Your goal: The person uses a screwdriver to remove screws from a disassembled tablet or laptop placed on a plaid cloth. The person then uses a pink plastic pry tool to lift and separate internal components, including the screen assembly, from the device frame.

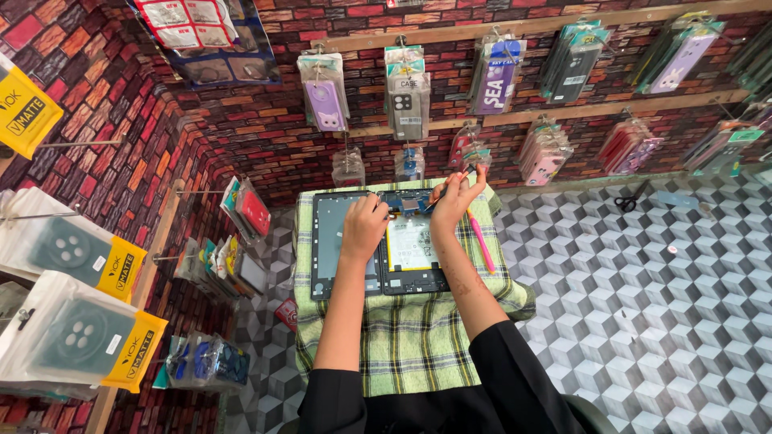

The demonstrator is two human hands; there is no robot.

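Note:
An opened tablet (406, 249) lies on a green checked cloth (410, 337), its pale battery and circuit board showing. Beside it on the left lies its detached dark back panel (330, 241). My left hand (366, 225) rests on the tablet's upper edge, fingers curled, pressing down. My right hand (457, 197) holds a thin blue-tipped tool (460, 174) over the tablet's top right corner. A pink tool (482, 243) lies on the cloth right of the tablet.
The cloth lies on a counter (643, 305) with a grey cube pattern. Scissors (631, 198) lie at the far right. Packaged phone cases (406, 96) hang on the brick-pattern wall behind and to the left.

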